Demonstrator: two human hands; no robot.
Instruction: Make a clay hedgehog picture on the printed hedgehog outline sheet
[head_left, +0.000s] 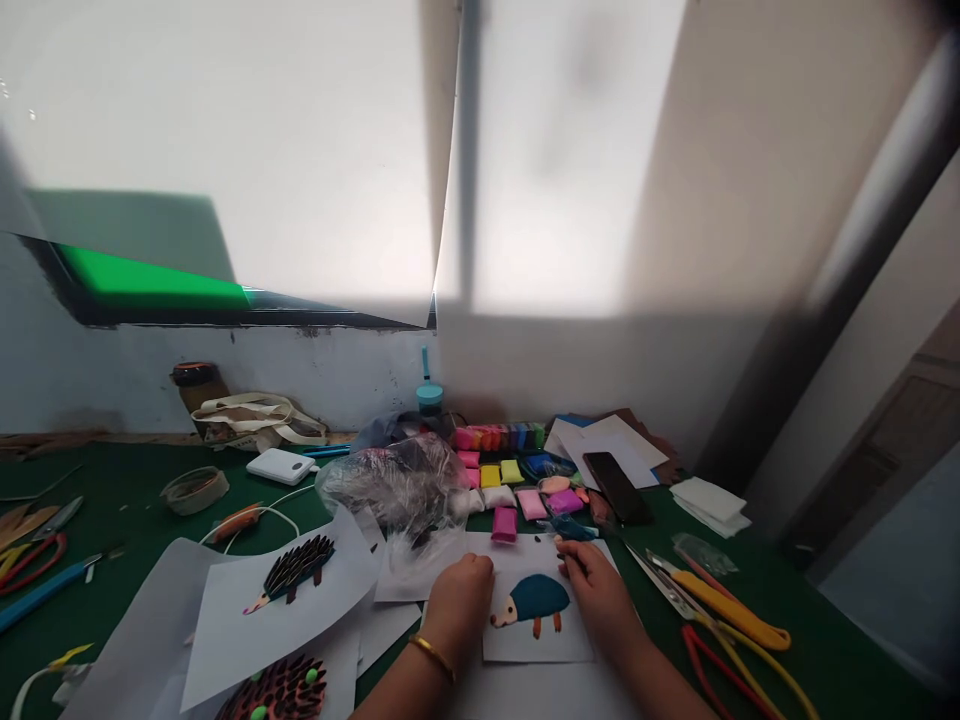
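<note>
Right grip pinched together at the fingertips over the upper right of a white card, a small dark piece just showing between thumb and finger. Left grip lay at the card's left edge, knuckles up, gold bangle on the wrist; fingers curled out of sight, so could not tell whether they met or held anything.

Card sat between the two hands on larger white paper. On it, a blue-backed hedgehog figure, facing left: pale snout, dark nose, two orange-brown legs. Back looked smooth.

Just beyond the card: magenta packet, with pink, white and yellow packets grouped behind it. Black phone lay to their right, partly over pale sheets. Crumpled clear plastic bag to their left.

Left of the hands, a curling sheet bore a second hedgehog with black spines; below it, partly cut off by the frame, a red-and-black spined figure with green dots.

Right side of the green counter: yellow-handled tool and red-and-yellow handles crossing near it. White power bank and tape roll stood far left.
</note>
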